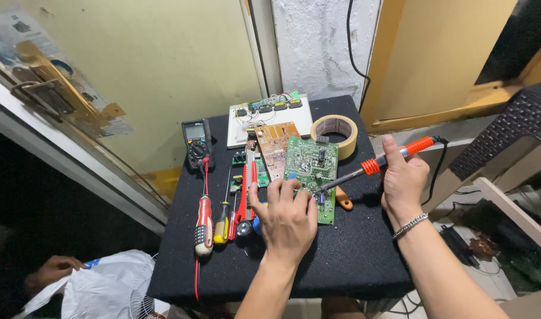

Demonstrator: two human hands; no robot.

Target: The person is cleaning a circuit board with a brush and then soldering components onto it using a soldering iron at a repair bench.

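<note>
My left hand (287,217) rests fingers-down on the near end of a green circuit board (311,167) that lies on a small black table (353,254). My right hand (402,176), with a silver bracelet on the wrist, grips an orange-handled soldering iron (394,156). The iron's metal tip points left and touches the green board near its middle. A brown circuit board (276,146) lies just left of the green one.
A roll of tan tape (335,131) and a white board with wired modules (269,115) sit at the back. A multimeter (197,143), red screwdrivers (204,220) and pliers (244,201) lie at left. Another person's hand (53,269) holds a white bag at lower left.
</note>
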